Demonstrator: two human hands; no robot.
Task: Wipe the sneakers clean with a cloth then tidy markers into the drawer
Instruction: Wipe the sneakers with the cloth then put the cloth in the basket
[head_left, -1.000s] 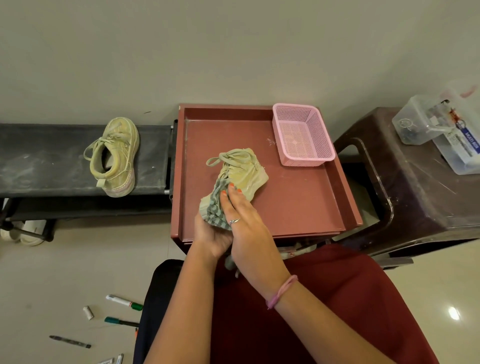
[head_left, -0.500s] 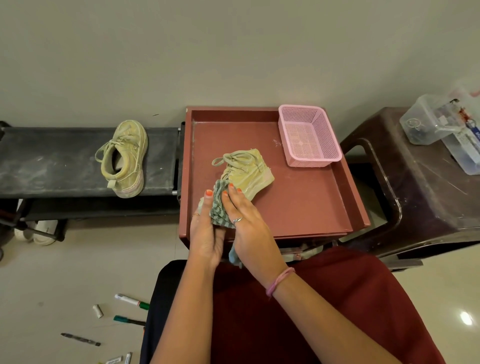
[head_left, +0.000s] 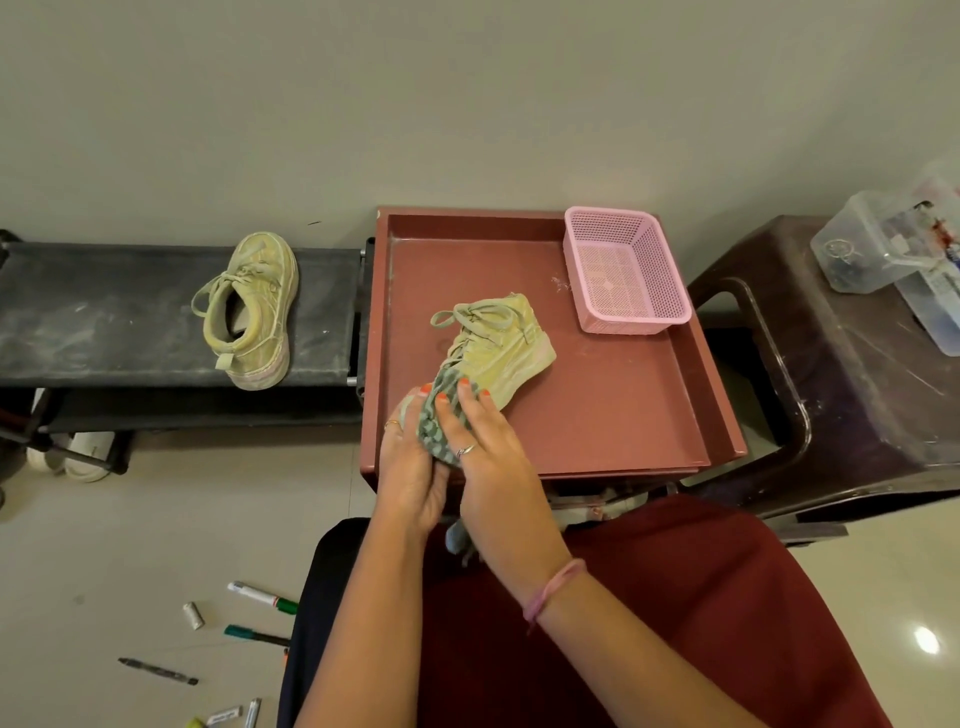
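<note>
On the near-left part of the red tray (head_left: 623, 431), 1 yellow-green sneaker (head_left: 498, 348) is lying w/ its toe end toward the person, laces pointing to the back-left. The checked grey-green cloth (head_left: 441, 421) is draping over that toe end. The left hand (head_left: 410, 467) is cupping the toe and cloth from the left side, fingers curled around, thumb tip showing at the top edge of the cloth. The right hand (head_left: 493, 457) is pressing down on the cloth from the right, fingers stretched fairly flat w/ tips touching the shoe's upper; whether it is actually gripping the cloth is hard to tell. A cloth tail is hanging down below the hands, near the lap.

At the tray's back-right corner a pink mesh basket (head_left: 628, 270) is sitting, apart from the shoe. The 2nd sneaker (head_left: 249, 312) is resting on the dark bench (head_left: 104, 312) left of the tray, heel toward the camera. On the floor at lower left, several markers (head_left: 260, 597) are lying scattered, well apart from the tray. A dark brown stool (head_left: 857, 389) at right is carrying clear plastic boxes (head_left: 883, 249).
</note>
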